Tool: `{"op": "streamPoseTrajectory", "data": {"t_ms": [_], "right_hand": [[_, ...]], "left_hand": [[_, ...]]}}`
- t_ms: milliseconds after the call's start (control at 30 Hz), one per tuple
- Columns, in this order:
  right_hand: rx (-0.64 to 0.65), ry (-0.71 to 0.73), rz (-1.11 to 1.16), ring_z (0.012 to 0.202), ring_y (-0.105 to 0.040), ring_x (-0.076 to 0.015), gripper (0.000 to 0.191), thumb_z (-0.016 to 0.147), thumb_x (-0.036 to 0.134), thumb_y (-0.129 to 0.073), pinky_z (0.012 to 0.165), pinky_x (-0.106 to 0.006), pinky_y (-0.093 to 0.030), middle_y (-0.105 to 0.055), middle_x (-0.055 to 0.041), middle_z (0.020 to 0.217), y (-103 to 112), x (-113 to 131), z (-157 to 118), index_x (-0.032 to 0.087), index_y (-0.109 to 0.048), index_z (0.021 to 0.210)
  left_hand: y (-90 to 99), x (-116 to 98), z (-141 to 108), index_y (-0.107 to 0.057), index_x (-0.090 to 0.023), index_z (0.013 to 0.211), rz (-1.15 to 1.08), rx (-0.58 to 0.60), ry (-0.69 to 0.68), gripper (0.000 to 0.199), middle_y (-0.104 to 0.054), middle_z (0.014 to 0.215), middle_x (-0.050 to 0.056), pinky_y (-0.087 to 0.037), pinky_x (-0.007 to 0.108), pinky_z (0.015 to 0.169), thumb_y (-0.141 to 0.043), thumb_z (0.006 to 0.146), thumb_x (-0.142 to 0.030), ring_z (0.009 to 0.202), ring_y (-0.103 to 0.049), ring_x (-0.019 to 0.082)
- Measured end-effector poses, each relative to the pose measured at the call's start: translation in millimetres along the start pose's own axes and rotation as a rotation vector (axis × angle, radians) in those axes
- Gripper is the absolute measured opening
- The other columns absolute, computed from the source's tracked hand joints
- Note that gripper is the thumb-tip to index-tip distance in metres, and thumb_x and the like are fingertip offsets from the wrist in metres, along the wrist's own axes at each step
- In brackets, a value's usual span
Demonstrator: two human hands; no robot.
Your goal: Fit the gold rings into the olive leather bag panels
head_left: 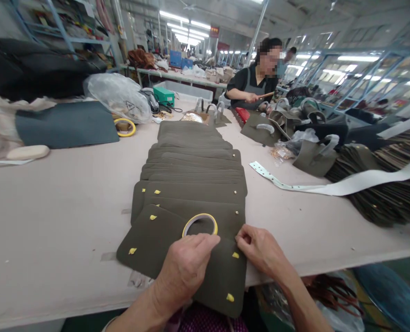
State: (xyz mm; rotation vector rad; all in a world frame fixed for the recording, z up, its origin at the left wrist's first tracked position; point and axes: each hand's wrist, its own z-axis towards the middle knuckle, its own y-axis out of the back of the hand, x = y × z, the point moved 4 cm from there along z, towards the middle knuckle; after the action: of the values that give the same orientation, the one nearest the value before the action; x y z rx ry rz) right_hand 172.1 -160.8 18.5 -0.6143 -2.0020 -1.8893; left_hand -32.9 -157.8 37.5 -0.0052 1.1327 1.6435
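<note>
Olive-green panels (194, 177) with rounded corners overlap in a long row on the table. Small yellow tape pieces (230, 298) and small metal studs (235, 192) show on several of them. My left hand (187, 265) is closed around the lower edge of a roll of yellow tape (214, 223), held above the nearest panels. Beside the right edge of these panels, my right hand (258, 246) has its thumb and forefinger pinched together; whatever is between the fingertips is too small to make out. The nearest panel (222, 276) lies askew and reaches past the table's front edge.
Another yellow tape roll (131, 128) lies by a blue-grey sheet (67, 124) on the left. A white strip (364, 181) crosses the right side beside stacked dark pieces (371, 203). Across the table, a person (255, 83) holds a wooden-handled tool. The table's front edge (305, 272) runs close by.
</note>
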Motion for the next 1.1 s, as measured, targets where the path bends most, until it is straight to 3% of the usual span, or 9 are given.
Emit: {"op": "streamPoseTrajectory", "data": {"t_ms": [100, 200, 367, 533, 667, 833, 967, 1100], "right_hand": [[-0.139, 0.104, 0.207, 0.064, -0.062, -0.0161, 0.012, 0.084, 0.024, -0.054, 0.061, -0.026, -0.047, -0.068, -0.0015, 0.073, 3, 11, -9, 0.021, -0.066, 0.084], [-0.246, 0.314, 0.335, 0.078, -0.065, -0.0166, 0.014, 0.088, 0.023, -0.054, 0.069, -0.027, -0.051, -0.070, -0.0049, 0.090, 5, 31, -22, 0.020, -0.065, 0.097], [-0.299, 0.604, 0.291, 0.088, -0.062, -0.0168, 0.021, 0.089, 0.010, -0.051, 0.077, -0.029, -0.052, -0.067, -0.0068, 0.096, 2, 53, -37, 0.020, -0.060, 0.105], [-0.320, 0.676, 0.228, 0.076, -0.060, -0.0155, 0.016, 0.088, 0.008, -0.048, 0.068, -0.028, -0.050, -0.064, -0.0041, 0.081, -7, 50, -39, 0.020, -0.058, 0.092], [-0.417, 0.635, 0.209, 0.066, -0.058, -0.0141, 0.015, 0.085, 0.006, -0.048, 0.060, -0.025, -0.047, -0.062, -0.0023, 0.072, -12, 45, -41, 0.019, -0.055, 0.083], [-0.447, 0.537, 0.240, 0.062, -0.058, -0.0131, 0.014, 0.083, 0.008, -0.049, 0.058, -0.024, -0.045, -0.062, -0.0018, 0.069, -10, 41, -40, 0.018, -0.058, 0.079], [-0.319, 0.220, 0.470, 0.053, -0.057, -0.0118, 0.013, 0.083, 0.019, -0.053, 0.050, -0.022, -0.043, -0.061, 0.0004, 0.060, -11, 29, -29, 0.018, -0.061, 0.073], [-0.198, -0.107, 0.809, 0.045, -0.055, -0.0115, 0.021, 0.082, 0.035, -0.059, 0.045, -0.021, -0.043, -0.058, 0.0020, 0.051, -15, 8, -11, 0.017, -0.061, 0.070]], "left_hand": [[1.9, -2, 1, -0.049, -0.020, 0.129, -0.033, 0.029, 0.042, 0.034, -0.071, 0.095, 0.003, -0.055, 0.024, 0.077, -0.043, 0.096, -0.018, 0.082, -0.068, 0.013], [-2.1, -4, 2, -0.032, -0.021, 0.142, -0.031, 0.079, 0.108, 0.047, -0.071, 0.099, 0.003, -0.056, 0.024, 0.075, -0.043, 0.096, -0.022, 0.080, -0.068, 0.013], [-10.2, -11, 0, -0.032, -0.019, 0.138, 0.030, 0.117, 0.112, 0.041, -0.071, 0.098, 0.004, -0.056, 0.026, 0.072, -0.039, 0.098, -0.024, 0.080, -0.069, 0.016], [-12.6, -16, 0, -0.040, -0.020, 0.127, 0.078, 0.153, 0.090, 0.029, -0.070, 0.095, 0.002, -0.054, 0.027, 0.066, -0.037, 0.098, -0.024, 0.075, -0.068, 0.017], [-13.4, -22, 3, -0.049, -0.022, 0.106, 0.029, 0.250, 0.108, 0.017, -0.068, 0.086, 0.000, -0.051, 0.025, 0.064, -0.035, 0.097, -0.019, 0.074, -0.066, 0.015], [-19.4, -17, 10, -0.052, -0.021, 0.088, 0.137, 0.294, 0.110, 0.019, -0.062, 0.074, -0.001, -0.046, 0.024, 0.057, -0.036, 0.097, -0.019, 0.065, -0.061, 0.015], [-24.5, -16, 21, -0.052, -0.022, 0.080, 0.201, 0.207, 0.017, 0.025, -0.056, 0.067, -0.001, -0.038, 0.026, 0.048, -0.033, 0.097, -0.019, 0.056, -0.054, 0.016], [-28.0, -25, 31, -0.052, -0.021, 0.081, 0.127, 0.086, -0.072, 0.024, -0.054, 0.067, -0.001, -0.037, 0.026, 0.051, -0.034, 0.097, -0.017, 0.056, -0.050, 0.015]]}}
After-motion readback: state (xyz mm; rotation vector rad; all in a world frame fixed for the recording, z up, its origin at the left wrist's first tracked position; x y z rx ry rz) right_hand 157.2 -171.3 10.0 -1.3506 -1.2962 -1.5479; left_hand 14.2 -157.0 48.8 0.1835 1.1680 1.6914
